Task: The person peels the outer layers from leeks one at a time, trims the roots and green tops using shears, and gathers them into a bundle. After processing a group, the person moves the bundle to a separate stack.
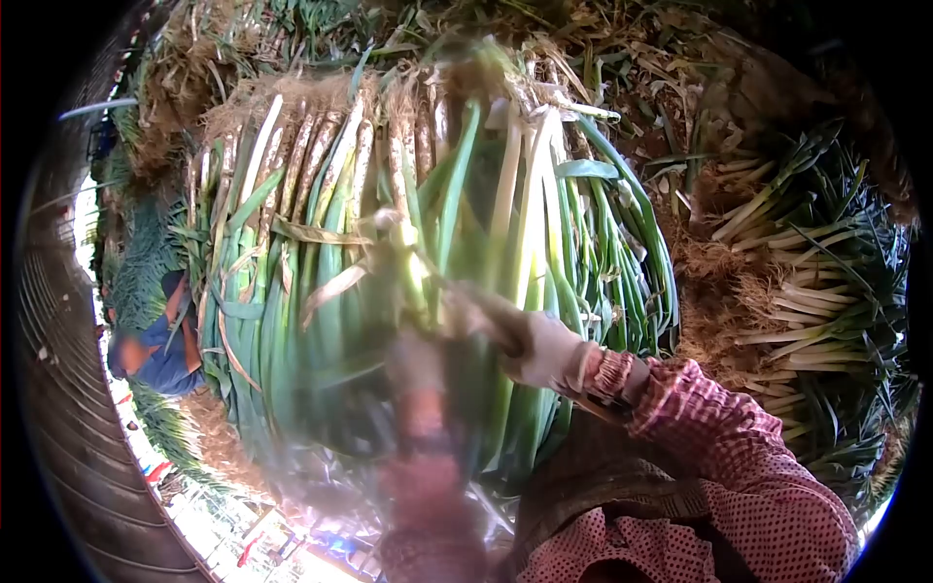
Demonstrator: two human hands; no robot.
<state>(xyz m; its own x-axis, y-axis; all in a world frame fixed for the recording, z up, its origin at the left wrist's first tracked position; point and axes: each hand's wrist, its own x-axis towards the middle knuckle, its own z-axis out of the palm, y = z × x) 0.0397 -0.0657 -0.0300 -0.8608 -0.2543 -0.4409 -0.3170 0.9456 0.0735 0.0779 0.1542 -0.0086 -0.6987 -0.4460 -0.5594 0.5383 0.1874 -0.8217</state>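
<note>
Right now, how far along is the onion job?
Probably partway.
Looks done: the right-side pile, pale, clean-looking shafts; perhaps the whiter stalks in the big row too.
In hand: left hand and right hand are working mid-row; blur hides what they grip.
Likely left: brown-coated stalks to the left, with dry leaves hanging on.
Total unclear.

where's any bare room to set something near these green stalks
None looks fully bare. Likeliest is the husk-littered brown ground between the long green leafy stalks and the white-stemmed bunches at right. It's crowded under the left hand and right hand.
</note>
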